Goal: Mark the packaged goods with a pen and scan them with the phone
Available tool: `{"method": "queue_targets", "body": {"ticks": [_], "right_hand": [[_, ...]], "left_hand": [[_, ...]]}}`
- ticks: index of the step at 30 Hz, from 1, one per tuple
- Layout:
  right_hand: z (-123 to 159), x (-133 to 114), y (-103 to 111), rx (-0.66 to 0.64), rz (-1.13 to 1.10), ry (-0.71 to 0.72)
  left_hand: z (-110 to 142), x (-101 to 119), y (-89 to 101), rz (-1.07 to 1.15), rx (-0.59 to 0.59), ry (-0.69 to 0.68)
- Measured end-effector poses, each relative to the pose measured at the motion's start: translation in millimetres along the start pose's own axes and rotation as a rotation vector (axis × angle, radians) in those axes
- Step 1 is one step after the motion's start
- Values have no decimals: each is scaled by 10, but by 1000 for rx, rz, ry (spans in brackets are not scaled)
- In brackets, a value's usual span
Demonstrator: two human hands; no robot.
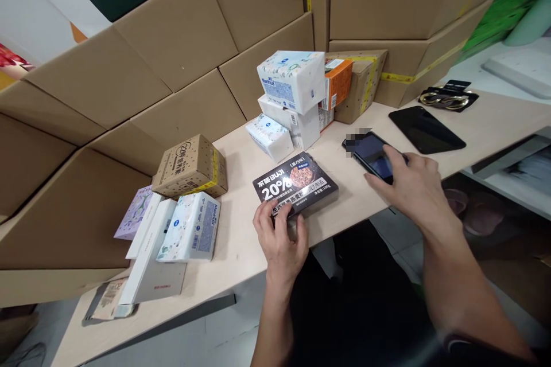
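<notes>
My left hand (280, 241) rests at the near edge of a black snack box (316, 198) with a cookie picture and "20%" on its top. Its fingertips bend over the top and the thumb lies at the front side. Farther right, my right hand (413, 186) is on a dark smartphone (371, 153) on the table. The index finger touches the screen, the thumb lies along the near side, and the other fingers curl by the far end, partly hidden. Behind the snack box stand stacked tissue packs (290, 83) and a smaller tissue pack (269, 135).
A black tablet (426, 129) and gold-coloured rings (450, 98) lie on the right. At left are a brown carton (189, 166), a tissue pack (189, 226) and white boxes (159, 281). Large cardboard boxes (172, 69) wall the back. An orange box (338, 83) stands behind the stack.
</notes>
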State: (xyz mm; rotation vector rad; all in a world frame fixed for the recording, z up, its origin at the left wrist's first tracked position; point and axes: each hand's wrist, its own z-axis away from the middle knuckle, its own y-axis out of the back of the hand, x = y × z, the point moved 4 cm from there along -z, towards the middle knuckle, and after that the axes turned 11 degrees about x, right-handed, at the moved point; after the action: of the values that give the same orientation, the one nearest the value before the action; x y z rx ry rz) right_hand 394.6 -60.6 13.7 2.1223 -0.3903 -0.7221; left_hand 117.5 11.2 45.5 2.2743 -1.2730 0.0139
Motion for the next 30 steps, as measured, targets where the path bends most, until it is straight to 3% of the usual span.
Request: {"method": "queue_targets", "body": {"ticks": [7, 12, 16, 20, 24, 30], "right_hand": [[154, -172, 50, 118, -228, -45], [275, -627, 257, 198, -508, 74], [333, -1071, 375, 206, -628, 208], [385, -1341, 307, 241, -632, 269], [448, -1420, 198, 270, -575, 289], [485, -1400, 208, 278, -597, 304]], "left_hand": [[-2, 24, -3, -6, -10, -47], [2, 9, 1, 44, -30, -34], [31, -54, 14, 176, -71, 72], [76, -131, 7, 278, -108, 236], [88, -166, -7, 321, -121, 340], [66, -179, -32, 289, -147, 358]]}}
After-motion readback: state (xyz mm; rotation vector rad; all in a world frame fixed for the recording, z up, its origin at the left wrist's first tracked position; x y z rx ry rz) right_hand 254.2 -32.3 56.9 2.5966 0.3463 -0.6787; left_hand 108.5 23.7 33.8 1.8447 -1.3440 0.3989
